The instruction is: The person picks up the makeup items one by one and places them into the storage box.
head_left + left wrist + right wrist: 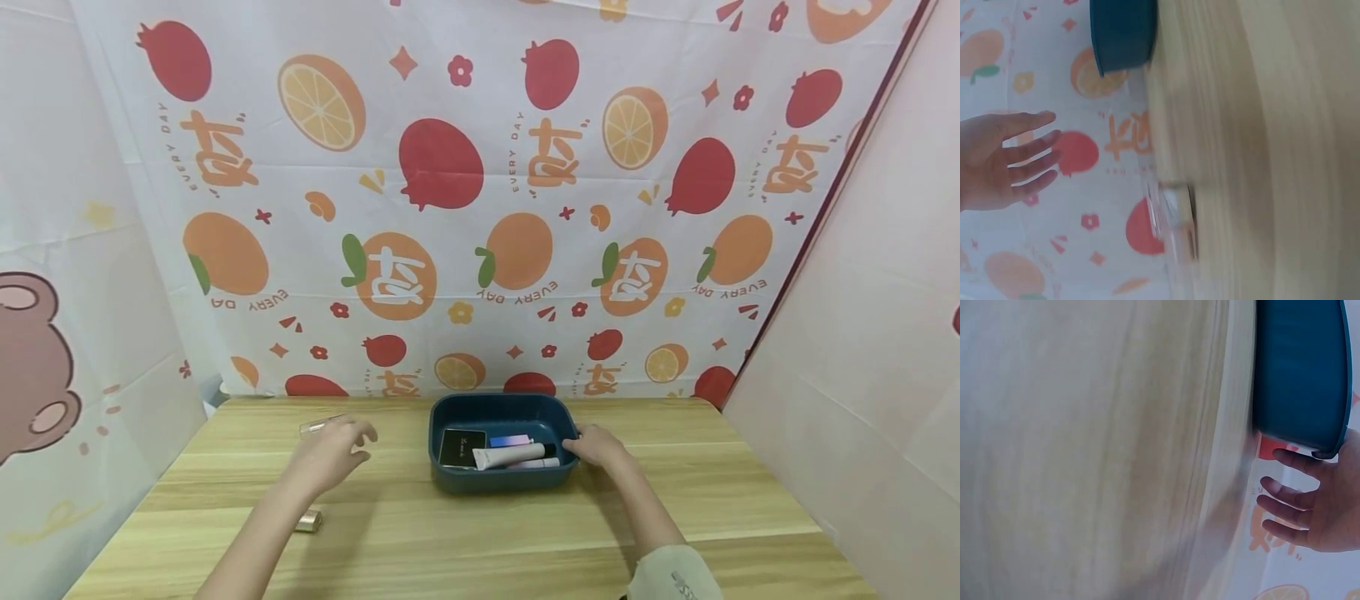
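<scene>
Fruit-printed cloth (465, 304) hung behind a wood-grain surface (420, 550). On the surface, near its far edge and close to the cloth, stood a dark blue bin (498, 482), upright. The right hand (597, 446) was at the bin's right end, grasping the rim with the thumb over the wall; its other fingers were spread loosely outside, as the right wrist view showed.

Inside the bin, a black box (462, 447) with pale lettering lay at the left. A white tube (510, 456) with a dark cap lay across the middle, its flat end at the box. Behind the tube was a blue-and-pink item (510, 440); in front of it, partly covered, was a slender pale item (542, 463).

Left of the bin and well apart from it, the left hand (335, 450) was above the surface, released, fingers relaxed and slightly bent. Just beyond it lay a clear item (311, 427), partly hidden by the hand in the head view; its contents could not be identified. Nearer the person, a gold cylinder (309, 522) lay partly hidden by the left forearm. A pale sleeve (675, 575) covered part of the right arm. Bear-printed cloth (33, 358) hung at the left.
</scene>
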Demonstrator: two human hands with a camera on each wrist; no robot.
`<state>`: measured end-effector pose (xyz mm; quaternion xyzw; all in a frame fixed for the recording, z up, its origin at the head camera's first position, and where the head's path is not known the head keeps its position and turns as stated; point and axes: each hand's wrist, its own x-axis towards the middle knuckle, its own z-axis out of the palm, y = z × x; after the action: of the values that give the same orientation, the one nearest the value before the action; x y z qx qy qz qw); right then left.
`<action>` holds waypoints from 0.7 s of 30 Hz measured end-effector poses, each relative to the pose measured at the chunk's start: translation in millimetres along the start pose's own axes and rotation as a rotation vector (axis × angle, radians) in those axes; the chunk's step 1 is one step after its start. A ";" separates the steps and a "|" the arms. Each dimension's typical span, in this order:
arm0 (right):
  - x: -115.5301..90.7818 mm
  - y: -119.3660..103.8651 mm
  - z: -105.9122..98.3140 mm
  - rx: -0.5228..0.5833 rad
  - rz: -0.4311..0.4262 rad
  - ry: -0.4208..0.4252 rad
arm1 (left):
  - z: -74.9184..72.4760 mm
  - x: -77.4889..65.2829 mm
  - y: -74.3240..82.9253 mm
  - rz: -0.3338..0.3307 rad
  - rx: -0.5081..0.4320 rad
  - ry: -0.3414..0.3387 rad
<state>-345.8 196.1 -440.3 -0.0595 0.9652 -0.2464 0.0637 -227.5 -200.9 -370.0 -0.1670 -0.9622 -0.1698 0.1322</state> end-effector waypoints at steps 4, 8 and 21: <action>-0.2 0.0 -1.1 -0.016 -0.007 0.007 | -3.8 -9.4 -15.7 0.005 -0.033 -0.037; 1.0 -0.8 -1.6 -0.005 -0.003 0.005 | -5.0 -18.5 -30.6 -0.007 -0.085 -0.109; -0.8 -1.1 1.4 0.005 -0.001 0.008 | -1.1 -40.7 -68.2 -0.053 -0.149 -0.313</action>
<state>-344.7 194.6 -440.9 -0.0590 0.9648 -0.2492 0.0596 -215.2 -273.0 -400.9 -0.1752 -0.9598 -0.2162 -0.0363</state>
